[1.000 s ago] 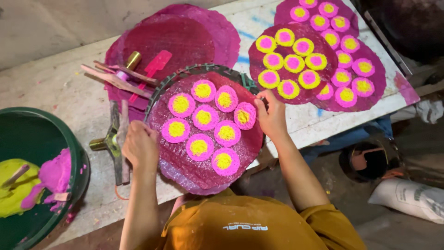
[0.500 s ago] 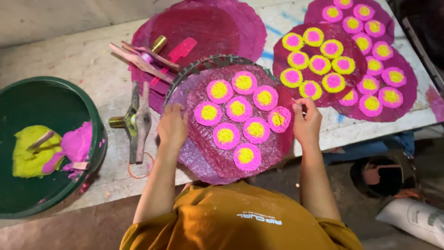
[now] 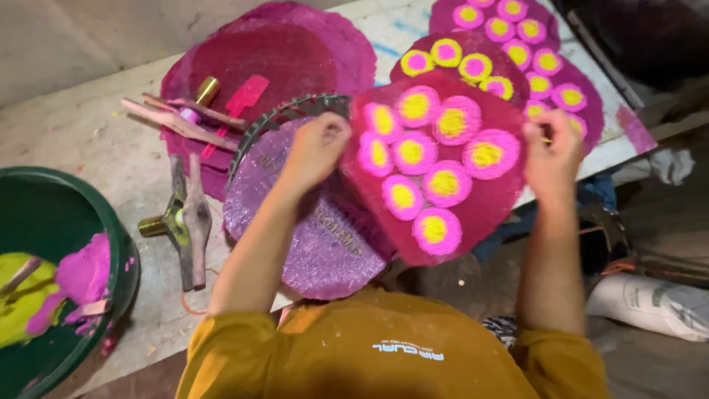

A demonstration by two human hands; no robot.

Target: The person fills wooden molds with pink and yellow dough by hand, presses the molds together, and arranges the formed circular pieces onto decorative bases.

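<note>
Gripped by both hands (left (image 3: pixel 314 148), right (image 3: pixel 550 151)): pink sheet (image 3: pixel 480 214).

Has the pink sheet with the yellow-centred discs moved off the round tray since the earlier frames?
Yes. The pink sheet, held by left hand and right hand, has been lifted and shifted right, toward the stacked sheets, uncovering the glittery mat on the round tray.

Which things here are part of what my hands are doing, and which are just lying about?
In hand: left hand, right hand, pink sheet of yellow-centred discs, purple glitter mat, round mesh tray.
Lying about: green basin, metal tool, wooden sticks, white sack.
</note>
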